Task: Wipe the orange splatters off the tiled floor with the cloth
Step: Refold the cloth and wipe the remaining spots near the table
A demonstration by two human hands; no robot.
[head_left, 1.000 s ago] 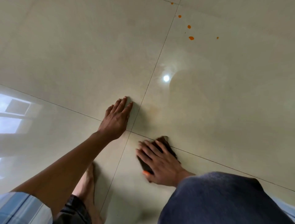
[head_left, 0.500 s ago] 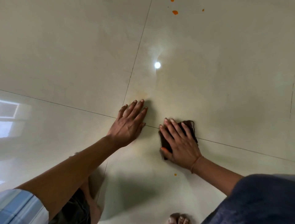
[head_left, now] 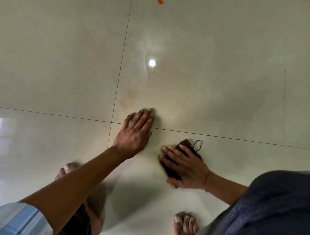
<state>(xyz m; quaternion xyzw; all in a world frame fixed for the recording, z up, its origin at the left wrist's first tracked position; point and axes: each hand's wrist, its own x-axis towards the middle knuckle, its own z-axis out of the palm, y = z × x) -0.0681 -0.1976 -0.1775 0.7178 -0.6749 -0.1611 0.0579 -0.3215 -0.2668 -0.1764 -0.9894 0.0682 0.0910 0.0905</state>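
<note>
My right hand (head_left: 186,166) presses flat on a dark brown cloth (head_left: 171,170) on the glossy beige tiled floor (head_left: 218,83), fingers spread over it; a loose thread loops off the cloth's far edge. My left hand (head_left: 134,134) lies flat on the floor across a grout line, fingers straight, just left of the cloth. One orange splatter (head_left: 160,1) shows at the top edge. A faint orange smear (head_left: 129,99) stains the tile beyond my left fingers. An orange fleck sits under my right thumb.
My bare feet rest on the floor, the left one (head_left: 68,169) behind my left forearm, the right one (head_left: 185,224) at the bottom edge. A ceiling light reflects off the tile (head_left: 152,63). My dark blue garment (head_left: 268,206) fills the lower right.
The view has tilted down, so most splatters have left the top edge. My right hand has dragged the cloth nearer and rightward. The small orange dot near the cloth is gone from sight.
</note>
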